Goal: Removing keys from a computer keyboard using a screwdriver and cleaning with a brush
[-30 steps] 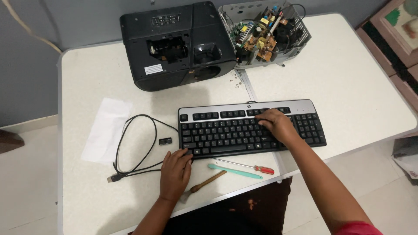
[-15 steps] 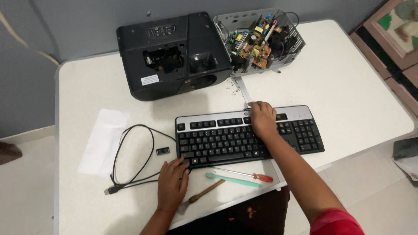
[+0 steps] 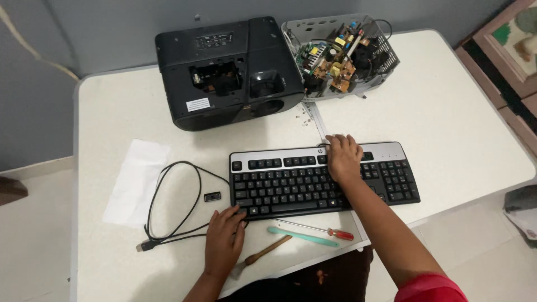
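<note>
Label: small white rectangle on black projector (image 3: 229, 75), upper centre.
Left hand (image 3: 224, 241): flat, fingers together, at keyboard (image 3: 323, 178) lower-left corner.
Right hand (image 3: 343, 157): spread over keyboard's top edge.
Open room: bare table (image 3: 447, 112) right.

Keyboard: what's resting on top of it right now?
The right hand lies across the keyboard's top edge; left hand fingers touch its lower left corner. The keys beneath the right hand are hidden.

Keys under right hand (image 3: 343, 158) hidden (screws (image 3: 305, 113) too small)
</note>
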